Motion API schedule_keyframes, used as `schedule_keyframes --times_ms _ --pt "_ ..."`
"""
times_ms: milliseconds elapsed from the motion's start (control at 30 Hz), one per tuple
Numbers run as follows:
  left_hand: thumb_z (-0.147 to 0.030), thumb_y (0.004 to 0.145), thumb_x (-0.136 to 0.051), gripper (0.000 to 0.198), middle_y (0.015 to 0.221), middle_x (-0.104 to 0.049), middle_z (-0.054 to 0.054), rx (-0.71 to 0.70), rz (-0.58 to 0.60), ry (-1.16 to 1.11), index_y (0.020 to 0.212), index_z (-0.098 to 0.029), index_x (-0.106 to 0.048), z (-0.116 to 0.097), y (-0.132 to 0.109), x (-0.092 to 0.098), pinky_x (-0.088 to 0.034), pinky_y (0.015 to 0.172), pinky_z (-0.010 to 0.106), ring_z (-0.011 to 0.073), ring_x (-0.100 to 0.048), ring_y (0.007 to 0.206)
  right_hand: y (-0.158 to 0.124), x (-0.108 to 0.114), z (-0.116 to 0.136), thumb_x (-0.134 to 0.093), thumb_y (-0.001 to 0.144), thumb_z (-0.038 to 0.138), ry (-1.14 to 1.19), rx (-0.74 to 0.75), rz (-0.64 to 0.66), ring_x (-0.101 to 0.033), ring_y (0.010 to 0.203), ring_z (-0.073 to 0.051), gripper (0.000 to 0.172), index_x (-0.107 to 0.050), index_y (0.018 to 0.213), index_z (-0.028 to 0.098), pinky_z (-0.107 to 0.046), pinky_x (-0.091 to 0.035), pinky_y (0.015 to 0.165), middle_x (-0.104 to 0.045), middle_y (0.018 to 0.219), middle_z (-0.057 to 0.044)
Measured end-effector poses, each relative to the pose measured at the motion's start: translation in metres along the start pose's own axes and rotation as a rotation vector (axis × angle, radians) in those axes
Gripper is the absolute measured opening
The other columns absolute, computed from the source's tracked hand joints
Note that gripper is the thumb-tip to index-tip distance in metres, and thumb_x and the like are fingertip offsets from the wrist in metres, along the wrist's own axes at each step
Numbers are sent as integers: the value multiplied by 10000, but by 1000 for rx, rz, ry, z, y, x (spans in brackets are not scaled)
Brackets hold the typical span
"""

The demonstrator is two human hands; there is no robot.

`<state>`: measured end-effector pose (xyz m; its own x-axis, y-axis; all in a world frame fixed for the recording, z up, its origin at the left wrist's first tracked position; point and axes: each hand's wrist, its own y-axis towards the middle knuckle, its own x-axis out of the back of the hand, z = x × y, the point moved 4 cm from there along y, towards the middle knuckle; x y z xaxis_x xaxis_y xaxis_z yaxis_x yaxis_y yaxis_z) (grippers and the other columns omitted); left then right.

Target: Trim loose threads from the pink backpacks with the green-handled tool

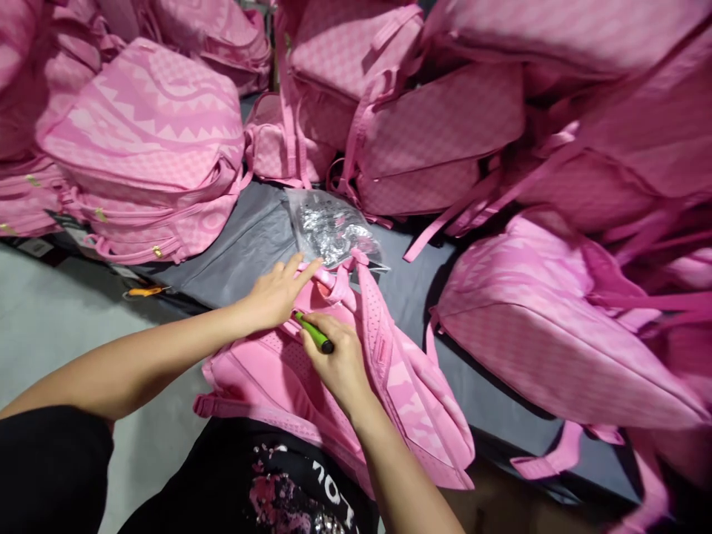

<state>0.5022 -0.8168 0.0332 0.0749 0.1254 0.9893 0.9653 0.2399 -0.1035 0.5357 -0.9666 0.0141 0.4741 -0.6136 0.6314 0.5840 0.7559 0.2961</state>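
Observation:
A pink backpack (289, 371) lies in front of me against my body, its straps and back panel facing up. My left hand (278, 291) rests on its upper edge near the top handle, fingers spread and pressing on the fabric. My right hand (339, 354) is closed around a green pen-like tool (312, 331) with a black end. The tool's far tip meets the pink fabric just below my left hand, and I cannot make out its point. Just beyond the backpack's top lies a clear plastic bag (334, 230) with small shiny pieces inside.
Pink backpacks are piled along the far side, with a large patterned backpack (150, 148) on the left and another backpack (545, 319) on the right. A grey sheet (245, 230) covers the work surface. A small orange-handled tool (145, 291) sits at the left edge.

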Motion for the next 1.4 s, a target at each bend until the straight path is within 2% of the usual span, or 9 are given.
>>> schedule_keyframes --times_ms 133,300,333,500,767,1000,1200,1267,1400 --pt "-117 879 -585 918 1664 -179 136 0 -34 -8 1616 -298 -69 3 -9 0 -522 1007 448 339 -411 1403 -1 47 19 -627 888 183 60 46 -77 -700 961 -225 110 -699 965 212 -393 -530 887 -754 1010 -41" --pt "-149 890 -618 911 1658 -202 118 15 -76 -28 1619 -299 -93 5 -15 -3 -532 1011 440 325 -421 1384 23 141 -10 -519 895 128 -116 190 -590 -689 921 -203 188 -644 1005 215 -407 -476 1001 -726 941 -22" --pt "-142 884 -624 914 1660 -200 117 23 -72 -30 1619 -296 -104 5 -14 -4 -532 1012 445 327 -422 1382 37 146 -30 -500 887 115 -266 144 -545 -683 917 -210 204 -652 993 199 -377 -495 946 -722 933 -38" --pt "-111 856 -637 939 1659 -212 120 38 -53 -48 1618 -300 -122 4 -2 -9 -524 1019 463 337 -421 1392 104 101 -144 -501 878 64 -848 -52 348 -656 1063 -255 303 -685 1111 123 -345 -462 900 -694 1145 -149" --pt "-114 869 -636 919 1666 -196 116 53 -24 -44 1618 -300 -139 3 2 -8 -491 1062 459 335 -413 1390 112 51 -187 -480 892 43 -853 -81 445 -674 997 -278 284 -683 1090 24 -364 -435 908 -712 1079 -231" --pt "-104 851 -653 944 1671 -185 116 49 -14 -61 1618 -295 -136 3 3 -7 -498 1055 456 338 -401 1408 115 106 -169 -483 915 156 -755 -238 153 -695 923 -233 267 -735 1000 142 -289 -473 785 -752 975 -133" --pt "-92 848 -631 943 1671 -173 140 38 -15 -79 1615 -307 -126 2 3 -7 -510 1027 478 352 -416 1403 84 151 -92 -532 907 381 -390 -272 -112 -668 716 -190 340 -728 1042 138 -253 -465 595 -738 854 -74" --pt "-74 845 -612 943 1671 -164 145 33 -21 -84 1617 -299 -119 2 4 -7 -504 1031 484 361 -415 1401 68 146 -62 -617 846 422 -141 -244 -145 -661 697 -181 330 -737 1009 161 -250 -471 594 -741 844 -58" --pt "-83 841 -622 958 1670 -163 137 15 -47 -120 1618 -303 -106 4 1 -6 -504 1027 493 372 -404 1405 42 98 -16 -548 871 248 -131 -5 137 -695 789 -194 215 -755 883 188 -268 -497 693 -755 879 -64"
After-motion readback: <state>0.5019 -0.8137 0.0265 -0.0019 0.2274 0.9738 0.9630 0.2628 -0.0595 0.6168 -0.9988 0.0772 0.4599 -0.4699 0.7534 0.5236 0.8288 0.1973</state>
